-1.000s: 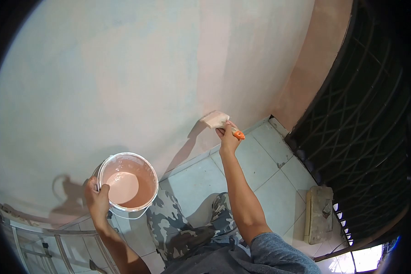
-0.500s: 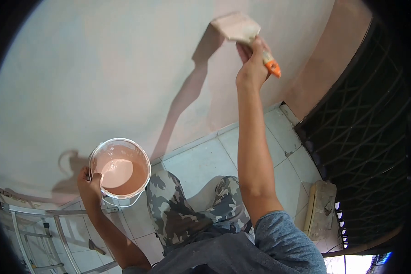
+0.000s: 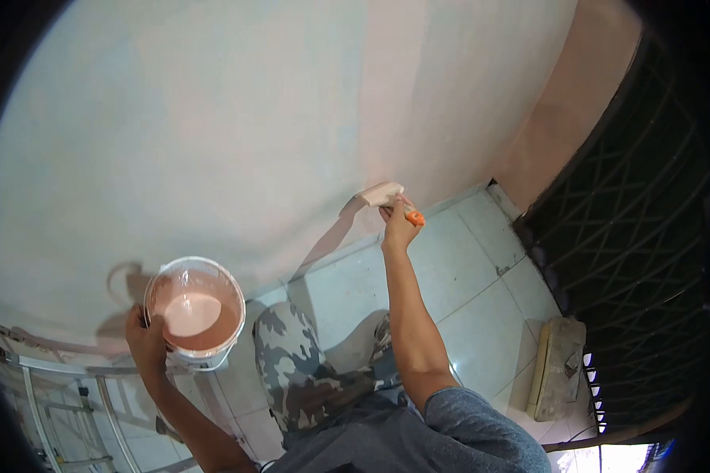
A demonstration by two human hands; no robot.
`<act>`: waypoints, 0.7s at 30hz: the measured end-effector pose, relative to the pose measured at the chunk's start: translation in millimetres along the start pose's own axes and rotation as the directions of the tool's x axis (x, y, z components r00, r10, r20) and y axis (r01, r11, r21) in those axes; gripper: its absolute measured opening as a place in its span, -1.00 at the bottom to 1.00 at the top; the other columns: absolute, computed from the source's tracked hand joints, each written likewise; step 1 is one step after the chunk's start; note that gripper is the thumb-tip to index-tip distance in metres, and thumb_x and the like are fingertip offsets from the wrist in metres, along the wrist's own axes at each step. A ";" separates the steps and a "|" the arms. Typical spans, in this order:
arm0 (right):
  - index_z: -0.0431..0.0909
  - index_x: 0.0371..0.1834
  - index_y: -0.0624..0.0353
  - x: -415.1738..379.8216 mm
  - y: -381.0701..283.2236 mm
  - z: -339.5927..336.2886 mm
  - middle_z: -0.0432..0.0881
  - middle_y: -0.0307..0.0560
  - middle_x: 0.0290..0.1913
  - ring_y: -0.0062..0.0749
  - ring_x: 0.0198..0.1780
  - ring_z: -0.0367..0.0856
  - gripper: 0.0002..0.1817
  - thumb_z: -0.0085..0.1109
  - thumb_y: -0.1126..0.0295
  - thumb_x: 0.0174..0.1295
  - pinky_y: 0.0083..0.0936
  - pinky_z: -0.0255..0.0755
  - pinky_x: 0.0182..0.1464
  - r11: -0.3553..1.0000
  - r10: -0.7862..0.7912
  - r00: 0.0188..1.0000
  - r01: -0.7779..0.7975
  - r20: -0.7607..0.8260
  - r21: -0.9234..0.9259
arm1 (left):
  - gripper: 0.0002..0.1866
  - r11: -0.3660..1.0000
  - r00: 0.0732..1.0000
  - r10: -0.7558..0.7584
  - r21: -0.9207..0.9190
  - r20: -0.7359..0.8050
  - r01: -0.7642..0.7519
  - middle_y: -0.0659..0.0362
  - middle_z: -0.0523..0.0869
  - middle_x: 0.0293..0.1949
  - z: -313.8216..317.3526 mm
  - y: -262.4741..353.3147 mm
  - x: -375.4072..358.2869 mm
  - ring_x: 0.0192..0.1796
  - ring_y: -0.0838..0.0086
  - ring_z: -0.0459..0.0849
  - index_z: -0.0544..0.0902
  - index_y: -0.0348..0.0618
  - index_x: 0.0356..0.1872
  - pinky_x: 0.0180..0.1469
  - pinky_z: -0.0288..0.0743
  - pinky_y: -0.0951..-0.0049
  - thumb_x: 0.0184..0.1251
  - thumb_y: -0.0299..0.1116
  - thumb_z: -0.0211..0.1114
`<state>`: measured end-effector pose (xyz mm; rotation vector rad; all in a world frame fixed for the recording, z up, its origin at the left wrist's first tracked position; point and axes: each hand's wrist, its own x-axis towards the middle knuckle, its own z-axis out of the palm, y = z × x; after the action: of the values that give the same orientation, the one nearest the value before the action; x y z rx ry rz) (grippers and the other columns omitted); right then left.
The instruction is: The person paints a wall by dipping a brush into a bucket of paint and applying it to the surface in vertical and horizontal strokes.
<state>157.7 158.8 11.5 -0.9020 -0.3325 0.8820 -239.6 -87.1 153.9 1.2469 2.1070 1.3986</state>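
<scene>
My right hand (image 3: 401,229) is closed around the handle of a wide paintbrush (image 3: 380,195) with an orange handle end. The bristles are at the lower part of the wall (image 3: 252,134), seemingly against it, near the floor. On the wall above the brush runs a pinker vertical band. At the lower left, my left hand (image 3: 147,344) grips the rim of a white plastic bucket (image 3: 235,331). Pale pink paint (image 3: 193,315) lies inside, and the bucket tilts so that its opening faces me. Its wire handle hangs down at the near side.
A metal ladder (image 3: 106,410) stands at the lower left. A dark folding gate (image 3: 631,221) lines the right side, with a worn block (image 3: 558,366) on the tiles (image 3: 473,307) before it. A pinkish wall section (image 3: 568,118) meets the painted wall at the corner.
My right hand has brought the paintbrush down the wall, from high up to near the floor. The bucket in my left hand has shifted slightly left and down.
</scene>
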 end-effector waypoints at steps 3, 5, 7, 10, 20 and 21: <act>0.49 -0.07 0.41 1.2 -86.0 68.7 0.61 0.08 -0.13 -0.31 -0.19 0.68 -0.72 0.18 0.39 0.30 -0.40 0.70 -0.15 0.992 -0.124 0.988 0.121 0.095 0.034 | -0.91 0.998 0.999 0.046 -0.042 -0.024 -0.047 0.25 0.43 -0.55 0.2 -6.6 1.4 -0.54 0.59 0.37 0.43 -0.27 -0.48 -0.51 0.30 0.48 0.01 -0.48 0.13; 0.46 -0.10 0.42 10.5 -149.9 119.4 0.60 0.06 -0.13 -0.32 -0.19 0.68 -0.71 0.20 0.39 0.29 -0.39 0.70 -0.18 0.954 -0.285 0.950 0.269 0.129 0.129 | -0.89 0.977 0.977 0.190 0.114 -0.096 -0.179 0.23 0.40 -0.56 1.0 -11.8 4.5 -0.50 0.56 0.35 0.41 -0.29 -0.50 -0.41 0.29 0.47 -0.03 -0.49 0.14; 0.52 -0.15 0.40 13.4 -230.5 174.5 0.62 0.05 -0.12 -0.26 -0.15 0.69 -0.78 0.17 0.46 0.23 -0.36 0.71 -0.16 0.866 -0.465 0.852 0.382 0.239 0.324 | -0.88 0.982 0.979 0.170 0.104 -0.111 -0.158 0.23 0.39 -0.56 2.9 -11.2 8.8 -0.48 0.55 0.34 0.40 -0.30 -0.50 -0.38 0.29 0.46 -0.04 -0.49 0.15; 0.36 -0.08 0.41 59.8 -334.0 268.8 0.61 0.13 -0.12 -0.15 -0.20 0.72 -0.69 0.17 0.48 0.18 -0.28 0.73 -0.13 0.702 -0.655 0.743 0.531 0.137 0.475 | -0.88 0.988 0.984 0.131 0.096 -0.119 -0.120 0.21 0.38 -0.56 0.5 -17.1 11.4 -0.46 0.53 0.32 0.40 -0.30 -0.50 -0.35 0.29 0.45 -0.05 -0.51 0.15; 0.40 -0.07 0.35 76.1 -355.7 280.7 0.62 0.11 -0.07 -0.12 -0.16 0.71 -0.71 0.18 0.46 0.19 -0.22 0.70 -0.05 0.708 -0.610 0.716 0.300 0.340 0.639 | -0.91 0.994 0.987 0.105 0.032 -0.121 -0.102 0.18 0.51 -0.51 -0.5 -19.3 8.5 -0.43 0.52 0.44 0.48 -0.33 -0.46 -0.31 0.37 0.46 -0.06 -0.57 0.10; 0.45 -0.04 0.35 79.0 -320.2 257.8 0.62 0.06 -0.04 -0.14 -0.12 0.70 -0.72 0.16 0.43 0.24 -0.22 0.68 -0.02 0.733 -0.579 0.776 0.360 0.251 0.578 | -0.90 0.994 0.986 0.109 0.037 -0.125 -0.105 0.17 0.53 -0.50 -0.3 -21.8 8.1 -0.43 0.52 0.45 0.49 -0.34 -0.45 -0.31 0.37 0.47 -0.06 -0.57 0.10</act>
<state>221.4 260.3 412.6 -0.0993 -0.6445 0.6104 -255.1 -83.8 136.8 1.3343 2.1807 1.5344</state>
